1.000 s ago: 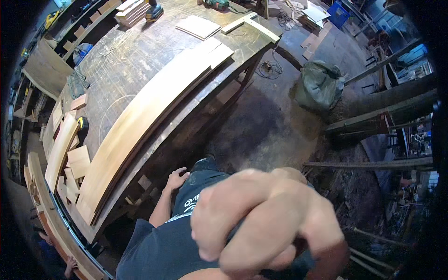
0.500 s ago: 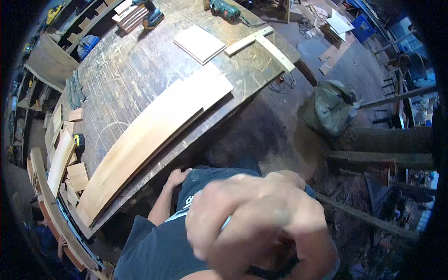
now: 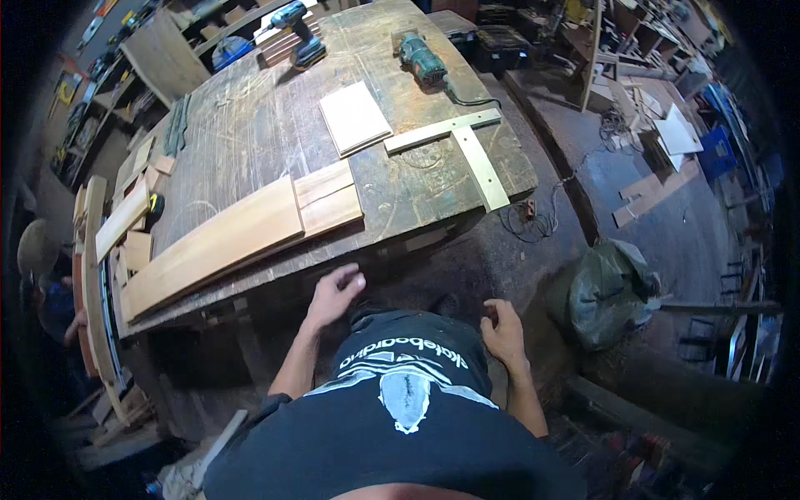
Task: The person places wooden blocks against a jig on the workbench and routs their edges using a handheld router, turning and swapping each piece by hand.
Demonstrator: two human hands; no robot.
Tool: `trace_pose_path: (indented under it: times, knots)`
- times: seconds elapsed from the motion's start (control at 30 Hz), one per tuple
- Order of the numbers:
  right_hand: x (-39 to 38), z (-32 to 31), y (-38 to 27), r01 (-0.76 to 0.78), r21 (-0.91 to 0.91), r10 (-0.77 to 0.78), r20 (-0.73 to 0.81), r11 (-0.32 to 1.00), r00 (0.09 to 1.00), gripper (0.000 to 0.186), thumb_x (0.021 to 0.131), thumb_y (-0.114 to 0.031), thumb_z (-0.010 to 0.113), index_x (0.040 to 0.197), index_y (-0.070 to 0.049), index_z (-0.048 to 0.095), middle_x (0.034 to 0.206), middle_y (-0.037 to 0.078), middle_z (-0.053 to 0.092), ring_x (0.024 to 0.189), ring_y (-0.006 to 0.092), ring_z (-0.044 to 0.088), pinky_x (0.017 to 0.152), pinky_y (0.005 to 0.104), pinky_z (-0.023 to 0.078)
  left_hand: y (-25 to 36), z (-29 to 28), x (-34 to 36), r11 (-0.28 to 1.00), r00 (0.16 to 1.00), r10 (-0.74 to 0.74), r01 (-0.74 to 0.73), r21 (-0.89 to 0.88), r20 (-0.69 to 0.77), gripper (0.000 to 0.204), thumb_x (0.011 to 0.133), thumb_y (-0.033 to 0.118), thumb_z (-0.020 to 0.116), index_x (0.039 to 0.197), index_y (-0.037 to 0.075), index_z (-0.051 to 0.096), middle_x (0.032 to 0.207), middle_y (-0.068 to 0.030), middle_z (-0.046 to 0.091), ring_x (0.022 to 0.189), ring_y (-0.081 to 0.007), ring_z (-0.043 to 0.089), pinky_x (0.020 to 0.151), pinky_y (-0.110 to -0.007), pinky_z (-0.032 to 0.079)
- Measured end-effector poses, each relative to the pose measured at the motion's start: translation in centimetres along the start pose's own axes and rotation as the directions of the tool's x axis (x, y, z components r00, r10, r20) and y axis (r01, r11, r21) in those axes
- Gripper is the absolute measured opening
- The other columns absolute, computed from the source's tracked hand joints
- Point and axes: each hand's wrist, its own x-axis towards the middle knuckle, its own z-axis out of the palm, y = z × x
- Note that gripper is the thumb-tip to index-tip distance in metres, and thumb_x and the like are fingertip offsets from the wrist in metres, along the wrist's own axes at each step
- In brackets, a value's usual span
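Note:
My left hand (image 3: 335, 296) hangs in front of the workbench's near edge with its fingers apart and empty. My right hand (image 3: 502, 332), also empty, has loosely curved, parted fingers beside my hip. Two long pale boards (image 3: 208, 246) lie stacked along the near edge of the scuffed workbench (image 3: 250, 150), closest to my left hand. Behind them sit a square white board (image 3: 354, 117) and a T-shaped wooden jig (image 3: 479, 167) at the right corner. A green power tool (image 3: 423, 62) with a cord and a blue cordless drill (image 3: 304, 42) stand toward the back.
Wood offcuts (image 3: 137, 246) cover the bench's left end, beside long timber rails (image 3: 93, 275) where another person (image 3: 54, 300) is partly visible. A green sack (image 3: 608, 296) lies right of me, near loose cables (image 3: 533, 221). Shelving (image 3: 104, 100) and scrap piles surround the area.
My right hand has dropped from close beneath the camera down to my side. My left hand reaches a little forward of my body. The view has swung toward the bench.

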Motion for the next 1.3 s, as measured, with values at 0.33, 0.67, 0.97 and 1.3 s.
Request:
trace_pose_path:
  times: [0.33, 0.67, 0.97, 1.3]
  knots:
    - [7.3, -8.3, -0.6, 0.148, -0.079, -0.154, -0.071, 0.986, 0.986, 0.031, 0.089, -0.011, 0.065, 0.119, -0.004, 0.064, 0.112, 0.018, 0.065, 0.106, 0.0377, 0.064, 0.093, 0.0444, 0.051, 15.2, 2.9, 10.1, 0.972, 0.908, 0.141, -0.203, -0.119, -0.394, 0.052, 0.095, 0.030, 0.073, 0.133, -0.002, 0.062, 0.125, -0.0171, 0.069, 0.113, -0.0248, 0.067, 0.097, -0.037, 0.053]
    - [8.1, -7.5, 5.0, 0.216, -0.058, -0.216, -0.005, 0.975, 0.976, 0.031, 0.085, -0.010, 0.068, 0.112, 0.004, 0.066, 0.106, 0.023, 0.068, 0.099, 0.0385, 0.067, 0.093, 0.0439, 0.051, 13.4, 7.8, 9.3, 0.964, 0.896, 0.243, -0.181, 0.193, -0.371, 0.061, 0.092, 0.039, 0.071, 0.139, 0.003, 0.057, 0.140, -0.0200, 0.058, 0.134, -0.0360, 0.052, 0.117, -0.046, 0.038]
    - [20.1, -4.5, 2.5, 0.309, -0.016, -0.305, -0.220, 0.951, 0.927, 0.029, 0.088, -0.004, 0.065, 0.116, 0.004, 0.062, 0.104, 0.014, 0.062, 0.090, 0.0245, 0.061, 0.079, 0.0369, 0.051, 10.0, 3.7, 5.6, 0.960, 0.649, 0.281, -0.203, 0.195, -0.707, 0.052, 0.086, 0.029, 0.075, 0.129, 0.004, 0.062, 0.132, -0.0225, 0.057, 0.126, -0.0408, 0.053, 0.109, -0.046, 0.043]
    - [28.7, 2.5, -1.4, 0.215, -0.631, -0.509, -0.331, 0.746, 0.795, 0.046, 0.090, -0.027, 0.063, 0.127, 0.001, 0.059, 0.125, 0.021, 0.055, 0.119, 0.0411, 0.049, 0.104, 0.0537, 0.038, 4.5, -5.5, 7.1, 0.911, 0.407, 0.286, 0.165, 0.378, -0.867, 0.051, 0.081, 0.029, 0.079, 0.124, 0.005, 0.066, 0.134, -0.0214, 0.056, 0.131, -0.0427, 0.045, 0.114, -0.053, 0.036]
